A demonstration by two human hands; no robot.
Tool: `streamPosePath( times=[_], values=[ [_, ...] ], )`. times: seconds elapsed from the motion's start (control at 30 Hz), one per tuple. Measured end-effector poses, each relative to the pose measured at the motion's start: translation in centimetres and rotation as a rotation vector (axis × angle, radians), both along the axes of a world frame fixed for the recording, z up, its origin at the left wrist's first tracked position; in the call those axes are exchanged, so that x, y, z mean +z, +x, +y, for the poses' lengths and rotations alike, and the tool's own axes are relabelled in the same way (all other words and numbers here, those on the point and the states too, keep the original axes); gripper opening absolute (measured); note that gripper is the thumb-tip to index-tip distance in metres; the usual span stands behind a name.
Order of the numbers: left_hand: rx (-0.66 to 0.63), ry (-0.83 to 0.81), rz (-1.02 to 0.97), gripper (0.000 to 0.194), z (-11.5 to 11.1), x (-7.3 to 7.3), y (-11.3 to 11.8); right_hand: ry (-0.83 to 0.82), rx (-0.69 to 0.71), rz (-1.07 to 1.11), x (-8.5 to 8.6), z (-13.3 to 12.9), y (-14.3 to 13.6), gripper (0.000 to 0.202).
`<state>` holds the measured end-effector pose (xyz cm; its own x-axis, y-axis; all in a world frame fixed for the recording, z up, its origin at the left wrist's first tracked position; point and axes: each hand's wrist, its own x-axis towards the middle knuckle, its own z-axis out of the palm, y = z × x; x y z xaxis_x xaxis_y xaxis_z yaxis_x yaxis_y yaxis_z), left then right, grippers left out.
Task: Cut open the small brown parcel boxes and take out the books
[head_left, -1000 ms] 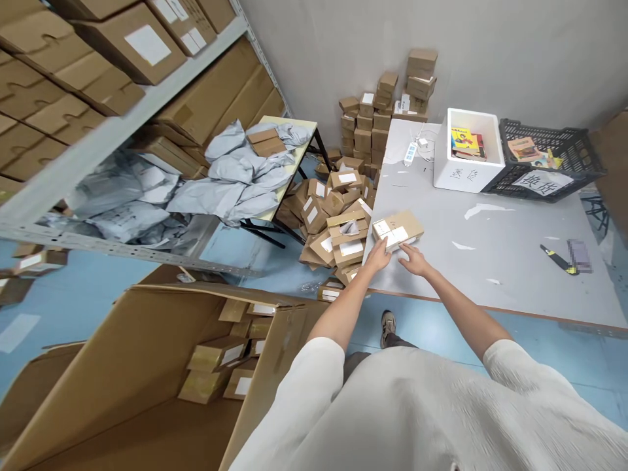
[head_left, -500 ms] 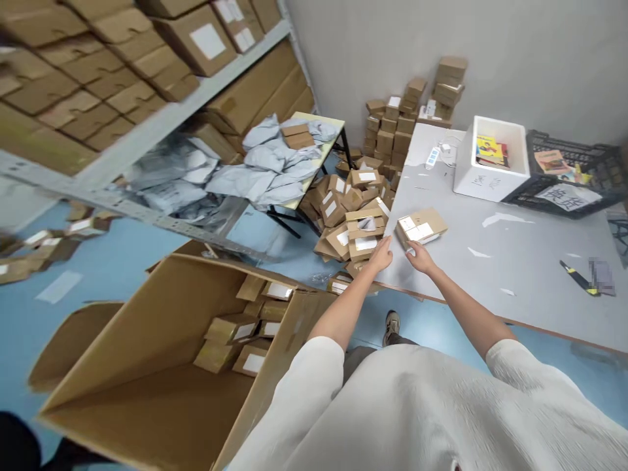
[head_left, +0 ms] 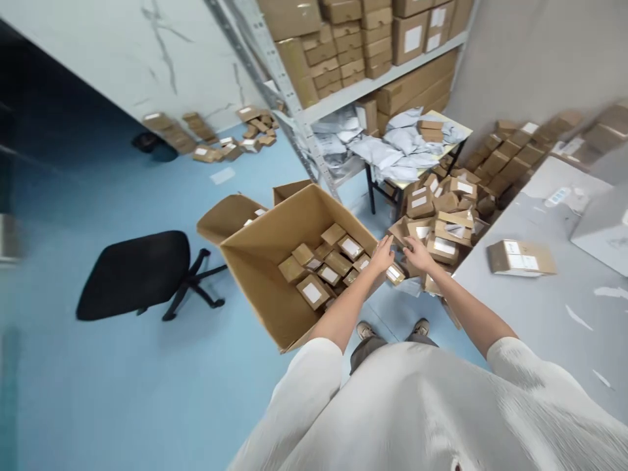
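Observation:
My left hand (head_left: pixel 383 254) is over the near right edge of a big open carton (head_left: pixel 265 261), its fingers stretched out and nothing visible in them. Inside that carton lie several small brown boxes (head_left: pixel 314 292) with white labels. A short gap away, my right hand (head_left: pixel 417 254) hovers in front of a heap of labelled boxes (head_left: pixel 444 246), fingers apart and holding nothing that I can see. Whether either hand touches the cardboard behind it, I cannot tell. A flat brown parcel (head_left: pixel 534 257) with white labels rests on the grey table to my right.
Grey mailing bags (head_left: pixel 407 145) cover a small table beside a metal shelf (head_left: pixel 343 95) stacked with boxes. A black office chair (head_left: pixel 135 275) is at the left. More boxes (head_left: pixel 220 152) lie by the far wall. The grey table (head_left: pixel 510 314) borders my right side.
My view has swung left, bringing the chair and the whole big carton into sight. Both hands have moved from the parcel on the grey table to between the carton and the heap.

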<state>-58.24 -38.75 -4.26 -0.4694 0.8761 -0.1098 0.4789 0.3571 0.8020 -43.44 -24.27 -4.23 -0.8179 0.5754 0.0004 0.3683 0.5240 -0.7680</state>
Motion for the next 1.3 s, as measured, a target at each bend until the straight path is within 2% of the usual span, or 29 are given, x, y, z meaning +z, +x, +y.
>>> streamPosePath(
  times=[0.13,0.27,0.37,0.5,0.63,0.8,1.0,1.1,1.3],
  values=[
    [0.134,-0.018,-0.008,0.074,-8.0,-0.9,-5.3,-0.013,0.119,-0.013,-0.5,-5.6,-6.6,0.052],
    [0.284,-0.052,-0.037,0.071,-14.9,-2.0,-9.1,-0.014,0.232,-0.058,-1.4,-9.8,-11.8,0.050],
    [0.391,-0.080,-0.074,0.069,-18.9,-3.2,-10.7,-0.019,0.330,-0.091,-2.4,-11.8,-15.0,0.050],
    [0.532,-0.126,-0.118,0.069,-22.6,-5.3,-12.0,-0.034,0.453,-0.132,-4.5,-13.4,-18.8,0.051],
    [0.673,-0.173,-0.182,0.068,-24.8,-8.0,-13.1,-0.080,0.558,-0.188,-7.5,-14.2,-22.5,0.051],
    [0.857,-0.196,-0.269,0.066,-26.1,-12.0,-14.4,-0.157,0.652,-0.278,-12.0,-14.6,-27.1,0.049],
    [0.948,-0.201,-0.321,0.064,-27.3,-16.7,-16.5,-0.208,0.728,-0.328,-17.6,-16.3,-31.5,0.050],
    [0.988,-0.196,-0.343,0.064,-27.9,-20.1,-18.7,-0.206,0.759,-0.335,-21.0,-17.6,-33.5,0.049],
    [1.079,-0.173,-0.342,0.064,-28.9,-28.7,-24.2,-0.164,0.797,-0.414,-29.8,-19.8,-38.2,0.050]
  ],
)
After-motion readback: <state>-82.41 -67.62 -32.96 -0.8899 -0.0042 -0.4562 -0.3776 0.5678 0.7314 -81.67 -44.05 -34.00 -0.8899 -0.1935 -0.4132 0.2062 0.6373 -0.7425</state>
